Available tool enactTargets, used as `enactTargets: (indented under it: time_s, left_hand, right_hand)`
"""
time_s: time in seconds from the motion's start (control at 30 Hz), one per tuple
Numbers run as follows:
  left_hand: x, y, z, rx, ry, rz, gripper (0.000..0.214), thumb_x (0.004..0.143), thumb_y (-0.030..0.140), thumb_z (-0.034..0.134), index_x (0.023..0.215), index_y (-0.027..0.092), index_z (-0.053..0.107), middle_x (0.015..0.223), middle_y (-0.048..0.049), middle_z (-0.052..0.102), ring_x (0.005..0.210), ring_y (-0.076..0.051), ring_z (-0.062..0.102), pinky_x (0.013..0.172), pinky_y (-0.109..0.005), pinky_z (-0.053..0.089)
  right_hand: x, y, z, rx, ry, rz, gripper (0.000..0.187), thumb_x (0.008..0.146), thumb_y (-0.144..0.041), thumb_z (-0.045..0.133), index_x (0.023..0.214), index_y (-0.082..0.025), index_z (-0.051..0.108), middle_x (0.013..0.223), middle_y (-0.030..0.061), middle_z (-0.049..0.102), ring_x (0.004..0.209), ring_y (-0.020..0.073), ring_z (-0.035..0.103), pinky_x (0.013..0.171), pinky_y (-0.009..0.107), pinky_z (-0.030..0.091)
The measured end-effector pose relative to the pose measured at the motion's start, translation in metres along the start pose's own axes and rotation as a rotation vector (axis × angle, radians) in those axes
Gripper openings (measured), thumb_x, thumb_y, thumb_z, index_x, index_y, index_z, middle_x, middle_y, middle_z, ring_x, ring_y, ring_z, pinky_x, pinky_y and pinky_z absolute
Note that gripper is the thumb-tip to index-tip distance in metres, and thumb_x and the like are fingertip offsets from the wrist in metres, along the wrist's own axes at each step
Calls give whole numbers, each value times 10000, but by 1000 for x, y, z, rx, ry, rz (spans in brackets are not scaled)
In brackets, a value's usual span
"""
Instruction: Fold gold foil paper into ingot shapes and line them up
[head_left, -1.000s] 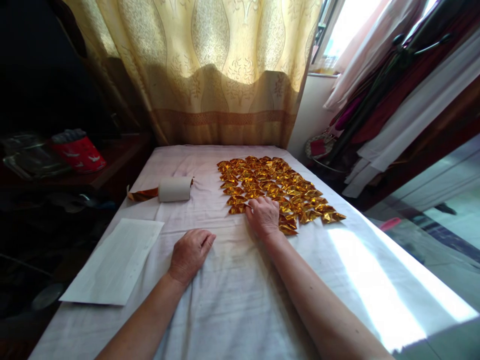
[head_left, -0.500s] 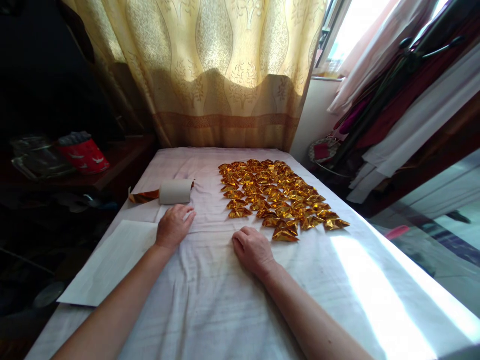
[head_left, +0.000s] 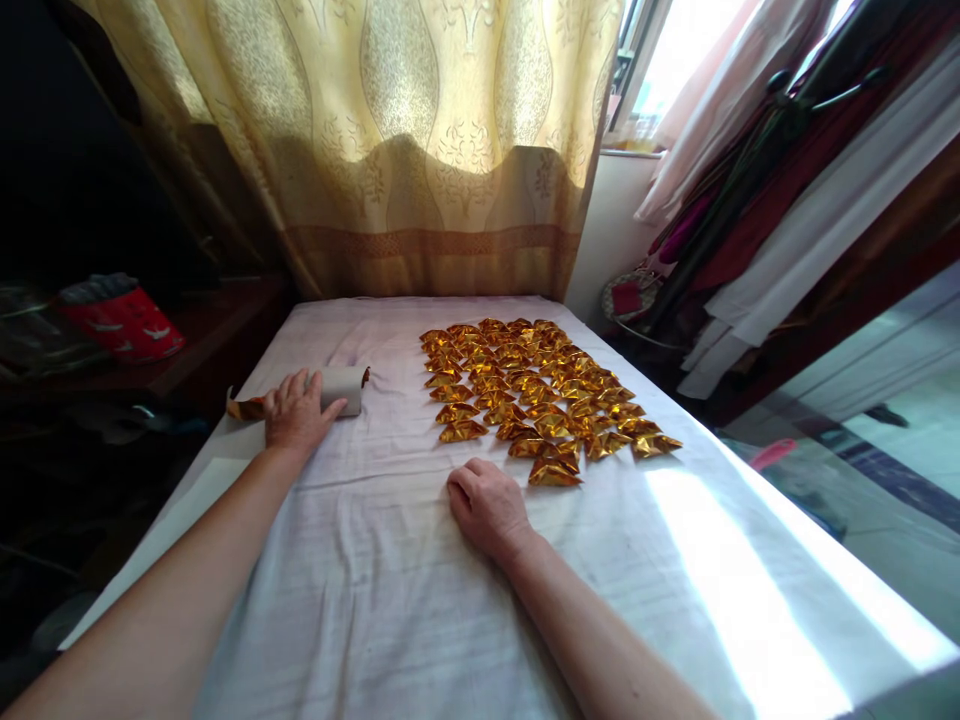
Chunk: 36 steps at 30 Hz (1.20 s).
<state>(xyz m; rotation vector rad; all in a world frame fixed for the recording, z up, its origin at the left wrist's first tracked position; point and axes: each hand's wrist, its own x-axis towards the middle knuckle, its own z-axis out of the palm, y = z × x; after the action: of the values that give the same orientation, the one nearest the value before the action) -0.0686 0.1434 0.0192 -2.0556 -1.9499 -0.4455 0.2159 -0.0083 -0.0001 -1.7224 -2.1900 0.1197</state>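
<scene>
My left hand [head_left: 295,412] reaches over the left end of a grey-white cylinder [head_left: 341,392] lying on its side, fingers stretched out and thumb apart along its front. Gold foil paper [head_left: 247,409] shows left of those fingers; more foil peeks from the cylinder's right end. Whether the fingertips press on the cylinder or the foil is hard to see. My right hand [head_left: 491,508] rests on the white cloth with its fingers curled in, nothing visible in them. Just beyond it, folded gold foil ingots [head_left: 555,470] lie in rows.
A white sheet of paper [head_left: 169,530] lies at the left edge, partly under my left forearm. A red container [head_left: 139,325] and a glass jar [head_left: 34,335] stand on a dark side table. A yellow curtain [head_left: 450,200] hangs behind; clothes [head_left: 810,220] hang at right.
My left hand has moved forward and left from the cloth onto the cylinder's left end. The right hand stays curled on the cloth. The view has turned slightly right.
</scene>
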Motion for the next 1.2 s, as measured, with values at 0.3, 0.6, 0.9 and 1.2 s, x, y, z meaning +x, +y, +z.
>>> enactTargets:
  time_s: [0.3, 0.6, 0.9, 1.2]
  left_hand:
    - [-8, -4, -1, -25, 62, 113, 387, 932, 320, 462, 1273, 216, 613, 1417, -150, 560, 1349, -347, 426, 1111, -544, 224]
    - [-3, -10, -2, -28, 20, 149, 292, 938, 322, 493, 1146, 220, 670, 1311, -84, 652, 1250, -311, 523, 1111, -501, 216]
    - [0, -8, -4, -11, 8, 155, 333, 894, 395, 572, 1183, 264, 671, 1206, -104, 671, 1108, -312, 566, 1057, -497, 270]
    - [-2, -7, -11, -3, 0, 150, 333, 942, 328, 469, 1193, 274, 681, 1211, -97, 670, 1088, -304, 583, 1071, -504, 262]
  right_hand:
    - [1, 2, 2, 6, 1, -2, 124, 910, -194, 583, 850, -225, 687, 878, 28, 662, 819, 156, 582, 690, 246, 358]
    - [0, 0, -1, -6, -13, 7, 122, 911, -193, 582, 852, -220, 685, 888, 30, 670, 835, 155, 591, 702, 237, 361]
    - [0, 0, 0, 2, 3, 3, 128, 916, -196, 584, 839, -220, 683, 876, 27, 669, 817, 147, 590, 689, 230, 356]
    - [0, 1, 2, 5, 13, 1, 127, 915, -196, 586, 833, -222, 680, 875, 24, 668, 817, 146, 588, 685, 231, 348]
